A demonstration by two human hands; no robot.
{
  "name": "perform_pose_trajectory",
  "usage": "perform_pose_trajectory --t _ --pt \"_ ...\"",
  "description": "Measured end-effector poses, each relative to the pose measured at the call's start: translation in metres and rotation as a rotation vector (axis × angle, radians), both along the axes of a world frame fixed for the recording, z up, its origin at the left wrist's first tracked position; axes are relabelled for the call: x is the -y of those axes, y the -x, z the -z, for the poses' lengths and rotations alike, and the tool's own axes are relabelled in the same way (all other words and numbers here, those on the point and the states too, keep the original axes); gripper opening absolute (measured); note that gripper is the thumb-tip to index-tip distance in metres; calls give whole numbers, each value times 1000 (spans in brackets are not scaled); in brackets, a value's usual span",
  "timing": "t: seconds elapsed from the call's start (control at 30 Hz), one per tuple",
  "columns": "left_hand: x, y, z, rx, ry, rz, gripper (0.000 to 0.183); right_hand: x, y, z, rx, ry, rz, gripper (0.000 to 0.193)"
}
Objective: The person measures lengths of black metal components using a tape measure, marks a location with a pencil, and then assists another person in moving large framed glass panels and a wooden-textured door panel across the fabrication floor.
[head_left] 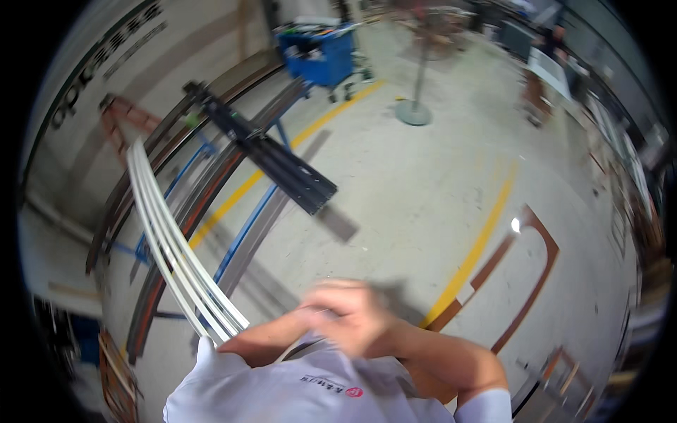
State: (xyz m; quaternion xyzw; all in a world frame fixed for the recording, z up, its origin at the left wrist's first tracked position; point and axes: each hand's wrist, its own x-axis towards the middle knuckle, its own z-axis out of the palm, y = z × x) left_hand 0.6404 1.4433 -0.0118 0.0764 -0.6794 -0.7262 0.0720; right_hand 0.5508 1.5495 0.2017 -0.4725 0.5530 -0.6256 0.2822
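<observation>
In front of my white shirt [303,388], my two hands are held together, one overlapping the other. My left hand [328,296] comes in from the left and lies on the far side. Across it, from the right, reaches my right hand [361,330], closer to my chest. Both look curled, but motion blur smears the fingers. Whether anything is between them I cannot make out. Nearest to my left forearm are several long white strips [187,271], whose near ends stop beside it.
A rack with blue legs [243,240] carries long dark bars and a black profile [282,166] on the left. Behind it stand a blue cart [321,60] and a red ladder [116,123]. A round-based stand [414,113] is farther off. Brown frame-shaped pieces [543,261] lie at the right.
</observation>
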Motion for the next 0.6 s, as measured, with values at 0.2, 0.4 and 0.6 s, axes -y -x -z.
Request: perform_pose_trajectory --t 0.2,0.4,0.6 --pt "210 138 20 331 588 -935 31 -1 155 139 294 -453 123 18" --pt "263 224 76 832 977 -1054 36 -9 328 206 212 -648 15 16" --pt "265 222 94 1049 1339 -823 19 -65 460 167 599 -646 123 23"
